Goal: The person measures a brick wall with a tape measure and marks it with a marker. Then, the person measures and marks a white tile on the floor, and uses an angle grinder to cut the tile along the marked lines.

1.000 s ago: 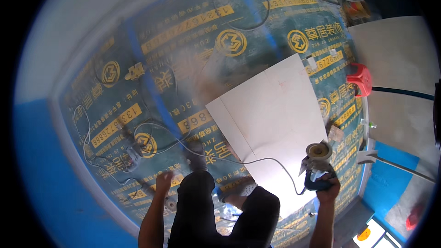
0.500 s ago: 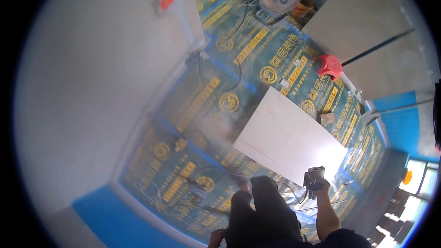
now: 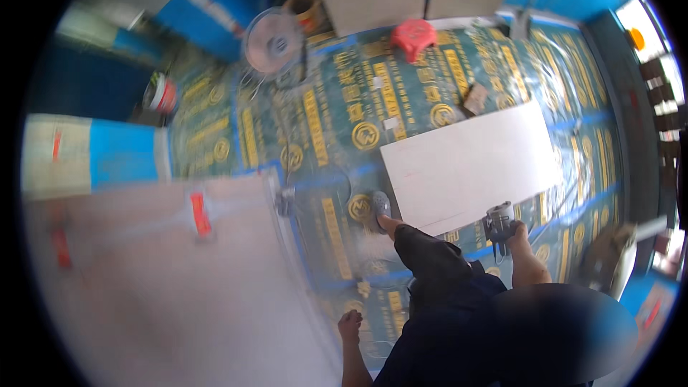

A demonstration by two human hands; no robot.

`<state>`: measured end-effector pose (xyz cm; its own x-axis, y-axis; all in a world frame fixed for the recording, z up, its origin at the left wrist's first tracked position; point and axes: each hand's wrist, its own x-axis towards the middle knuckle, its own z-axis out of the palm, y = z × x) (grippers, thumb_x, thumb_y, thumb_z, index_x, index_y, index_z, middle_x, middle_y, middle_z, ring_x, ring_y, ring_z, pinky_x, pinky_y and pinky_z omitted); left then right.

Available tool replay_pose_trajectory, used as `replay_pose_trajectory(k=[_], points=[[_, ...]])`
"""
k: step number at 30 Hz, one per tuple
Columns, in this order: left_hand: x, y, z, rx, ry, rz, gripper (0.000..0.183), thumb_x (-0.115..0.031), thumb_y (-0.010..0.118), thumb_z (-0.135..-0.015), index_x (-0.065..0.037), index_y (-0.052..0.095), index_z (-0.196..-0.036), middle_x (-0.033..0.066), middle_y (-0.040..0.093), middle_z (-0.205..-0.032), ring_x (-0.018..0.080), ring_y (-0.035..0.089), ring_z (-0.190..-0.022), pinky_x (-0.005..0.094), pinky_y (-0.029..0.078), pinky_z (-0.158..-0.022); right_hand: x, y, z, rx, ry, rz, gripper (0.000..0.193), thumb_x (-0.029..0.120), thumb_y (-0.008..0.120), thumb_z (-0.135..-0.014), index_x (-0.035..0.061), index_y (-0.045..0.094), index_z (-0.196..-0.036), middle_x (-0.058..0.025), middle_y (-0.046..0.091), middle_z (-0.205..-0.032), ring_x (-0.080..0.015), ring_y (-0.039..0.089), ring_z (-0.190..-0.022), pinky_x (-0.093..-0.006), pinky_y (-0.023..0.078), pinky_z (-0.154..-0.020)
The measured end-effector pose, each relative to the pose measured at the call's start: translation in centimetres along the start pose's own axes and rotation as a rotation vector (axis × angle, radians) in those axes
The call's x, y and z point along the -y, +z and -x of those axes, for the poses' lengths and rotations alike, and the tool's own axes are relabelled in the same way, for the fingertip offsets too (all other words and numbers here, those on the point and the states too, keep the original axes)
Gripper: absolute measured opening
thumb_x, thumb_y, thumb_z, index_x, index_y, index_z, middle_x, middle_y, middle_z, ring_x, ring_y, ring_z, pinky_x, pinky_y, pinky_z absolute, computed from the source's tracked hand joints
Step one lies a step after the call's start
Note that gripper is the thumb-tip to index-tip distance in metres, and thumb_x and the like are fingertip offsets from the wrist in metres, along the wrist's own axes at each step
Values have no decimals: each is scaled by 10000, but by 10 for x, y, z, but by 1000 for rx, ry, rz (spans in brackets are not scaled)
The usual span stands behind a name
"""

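Observation:
My right hand (image 3: 517, 237) grips a corded power tool (image 3: 499, 222) with a silver-grey cylindrical body and dark parts, held over the near right edge of a white board (image 3: 469, 165). The board lies flat on the covered floor. The tool's exact kind is not clear. Low at the left, my left hand (image 3: 350, 325) hangs beside a large pale upright panel or wall; its fingers are curled and no object shows in them. One leg is stretched forward, with a grey clog (image 3: 380, 209) on the foot near the board's left corner.
Green printed protective sheeting (image 3: 326, 118) covers the floor. A red stool (image 3: 414, 37), a round fan (image 3: 274, 41) and a bucket (image 3: 304, 11) stand at the back. A brown block (image 3: 475, 98) lies beyond the board. A paint pail (image 3: 159, 93) is at far left.
My view has swung round, so the board and stool appear turned and shifted. One foot has come forward. The tool stays in my right hand, and my left hand shows more fully.

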<state>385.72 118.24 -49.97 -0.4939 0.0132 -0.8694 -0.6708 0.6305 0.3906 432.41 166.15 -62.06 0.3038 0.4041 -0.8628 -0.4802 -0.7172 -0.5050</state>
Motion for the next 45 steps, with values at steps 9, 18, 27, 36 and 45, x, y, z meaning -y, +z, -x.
replay_pose_trajectory(k=[9,18,27,36,45], points=[[-326,6,-121,147,108,-286,219,-172,605,-999,-9,654,-1136,69,702,-961,173,679,-814,281,523,-687,-70,85,77,-176,50,-373,239,85,611,-759,60,656,-992,-86,637,-818,-280,628,-722,-421,546,-700],[-503,103,-214,440,186,-960,249,-161,598,-1015,-10,658,-1204,93,729,-1012,160,693,-852,260,519,-696,-136,177,152,-264,33,-630,226,-4,630,-757,51,640,-976,-61,620,-779,-241,626,-705,-376,561,-723],[-631,241,-296,711,288,-1349,277,-172,606,-1013,7,647,-1221,105,736,-1029,138,686,-830,257,530,-705,-213,139,246,-406,-139,-882,221,38,580,-723,59,605,-941,-49,621,-784,-215,613,-682,-373,521,-712],[-707,284,-338,595,240,-1704,253,-143,616,-991,20,665,-1178,104,730,-952,159,675,-786,272,529,-678,-277,50,536,-1048,-428,-883,270,19,550,-733,69,572,-997,-20,573,-799,-179,563,-697,-334,487,-694],[-645,393,-397,746,322,-1781,178,-140,608,-998,-7,669,-1098,45,681,-889,137,625,-734,249,490,-656,-324,34,557,-1372,-401,-775,245,1,520,-781,70,530,-1016,-4,481,-767,-162,507,-694,-311,449,-681]])
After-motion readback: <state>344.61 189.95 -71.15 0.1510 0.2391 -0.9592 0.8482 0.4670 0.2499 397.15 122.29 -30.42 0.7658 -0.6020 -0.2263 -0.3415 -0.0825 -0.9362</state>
